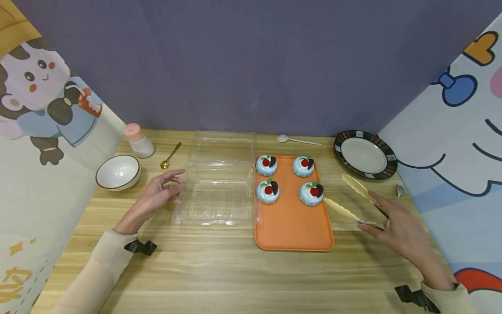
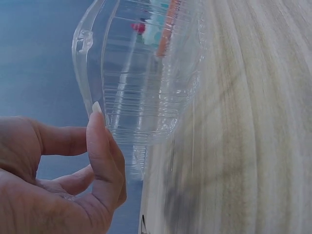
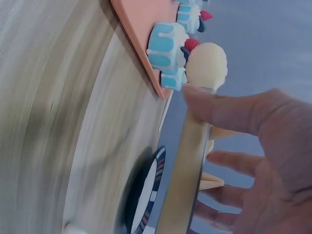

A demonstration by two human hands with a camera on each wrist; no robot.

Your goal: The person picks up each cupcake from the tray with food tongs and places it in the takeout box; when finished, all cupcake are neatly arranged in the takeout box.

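My left hand point(image 1: 158, 194) is beside the left edge of a clear plastic clamshell box point(image 1: 221, 198), its fingers loosely bent. In the left wrist view a fingertip point(image 2: 96, 114) overlaps the box's rim. The box lies unfolded, lid toward the wall. My right hand point(image 1: 404, 235) holds tongs point(image 1: 340, 210) with cream tips, thumb on one arm and fingers on the other, the tips spread apart. Those tips point at an orange tray point(image 1: 292, 226) bearing several blue-iced cakes point(image 1: 311, 194) topped with a red berry, a dark cookie and green leaves.
At the left stand a white bowl point(image 1: 118, 172) and a pink-capped jar point(image 1: 139, 141), with a gold spoon point(image 1: 164, 164) nearby. A white spoon point(image 1: 298, 140) lies behind the tray. A dark-rimmed plate point(image 1: 362, 155) and a metal utensil point(image 1: 399, 191) are at the right.
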